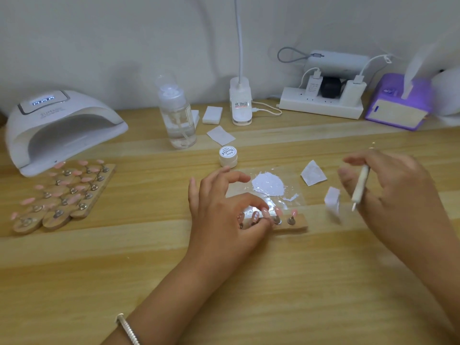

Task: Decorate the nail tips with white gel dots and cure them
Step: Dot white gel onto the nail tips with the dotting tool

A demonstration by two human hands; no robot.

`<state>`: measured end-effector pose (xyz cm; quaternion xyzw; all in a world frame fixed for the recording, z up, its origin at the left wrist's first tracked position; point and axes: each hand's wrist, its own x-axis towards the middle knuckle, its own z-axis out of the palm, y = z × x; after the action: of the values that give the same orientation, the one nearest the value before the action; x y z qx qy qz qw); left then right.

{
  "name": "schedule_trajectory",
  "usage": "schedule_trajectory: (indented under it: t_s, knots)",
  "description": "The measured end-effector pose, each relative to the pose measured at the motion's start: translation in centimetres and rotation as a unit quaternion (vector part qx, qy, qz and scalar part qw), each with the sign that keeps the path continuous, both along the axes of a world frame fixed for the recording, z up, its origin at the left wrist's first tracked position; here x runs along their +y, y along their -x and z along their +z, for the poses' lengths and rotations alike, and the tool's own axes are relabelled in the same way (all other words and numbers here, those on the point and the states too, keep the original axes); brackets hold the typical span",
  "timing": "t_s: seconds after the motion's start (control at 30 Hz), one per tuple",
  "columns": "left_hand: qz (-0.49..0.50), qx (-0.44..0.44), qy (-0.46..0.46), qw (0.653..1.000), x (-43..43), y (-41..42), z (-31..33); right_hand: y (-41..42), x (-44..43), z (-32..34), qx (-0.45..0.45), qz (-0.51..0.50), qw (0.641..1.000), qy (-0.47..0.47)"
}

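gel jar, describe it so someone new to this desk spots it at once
On the wooden table, find the tall clear pump bottle at the back. Just in front and right of it stands the gel jar, the only small round white pot, with script on its lid.

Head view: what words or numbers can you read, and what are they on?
"Painted": on the lid of the small white jar; its smaller print is blurred.
Curing lamp: lit display and brand too blurred to read.
Clip lamp label: too small to read.
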<state>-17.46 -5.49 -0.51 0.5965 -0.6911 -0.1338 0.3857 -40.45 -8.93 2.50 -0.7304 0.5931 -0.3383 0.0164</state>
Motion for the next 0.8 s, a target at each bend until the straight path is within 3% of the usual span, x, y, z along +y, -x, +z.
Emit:
schedule_trajectory:
  t_s: [0.27,0.5,0.63,0.8]
  knots:
    - [0.004,-0.003,0.019,1.000,0.0,0.0,-0.1,-1.3,-0.7,1.5,-0.172,0.066,0.983,-0.027]
    - [-0.023,-0.029,0.086,0.996,0.4,0.2,0.3,-4.0,-2.4,2.2,-0.153,0.176,0.967,-0.105]
    - [-0.002,0.089,0.125,0.988,0.9,-0.4,0.8,-5.5,-4.0,1.5,-0.132,0.199,0.960,-0.147]
    - [0.059,0.247,0.085,0.964,1.1,-1.7,1.1,-6.0,-5.4,0.4,-0.100,0.190,0.964,-0.159]
